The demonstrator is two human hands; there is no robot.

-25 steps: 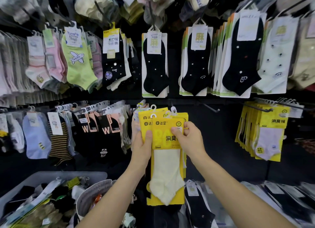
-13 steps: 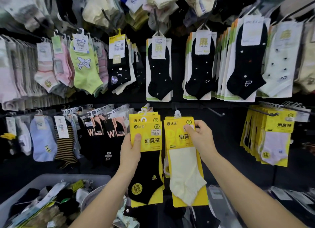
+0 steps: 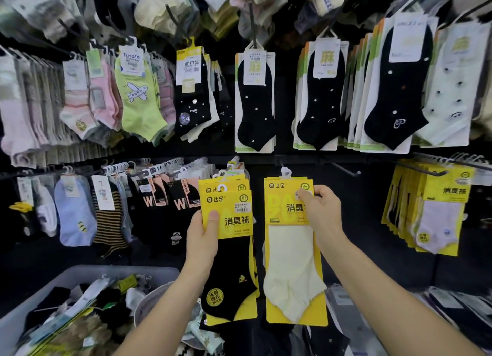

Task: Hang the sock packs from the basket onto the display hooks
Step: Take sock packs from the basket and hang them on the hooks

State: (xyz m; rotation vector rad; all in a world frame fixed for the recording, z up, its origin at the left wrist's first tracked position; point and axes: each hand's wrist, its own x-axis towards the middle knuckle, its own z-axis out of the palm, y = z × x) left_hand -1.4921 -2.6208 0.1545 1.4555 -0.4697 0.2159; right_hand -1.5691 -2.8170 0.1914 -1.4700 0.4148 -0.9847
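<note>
A: What does the left hand [image 3: 201,240] hold?

B: It grips the black sock pack [image 3: 230,265] at the left edge of its yellow card. The thumb lies flat on the front of the card and the other fingers are curled behind it. At least one more yellow pack sits directly behind this one, in the same grip.

A: And the right hand [image 3: 323,214]?

B: It pinches the cream sock pack [image 3: 292,265] at the upper right corner of the card, with the thumb on the front and the fingers bent around the edge. The two packs are side by side, upright, with a narrow dark gap between them.

A: Is the cream pack already on a hook?

B: I cannot tell. Its white plastic hanger [image 3: 285,172] stands up at the top, just under the dark shelf rail, but the hook itself is not visible there. One bare hook [image 3: 346,169] sticks out a little to the right of it.

A: Where is the basket [image 3: 87,272]?

B: At the lower left, below the left forearm. It is grey and holds a mixed pile of sock packs.

A: What else hangs nearby?

B: A row of the same yellow packs [image 3: 436,212] with pale socks hangs at the right, and black dotted socks [image 3: 255,100] hang in the row above.
</note>
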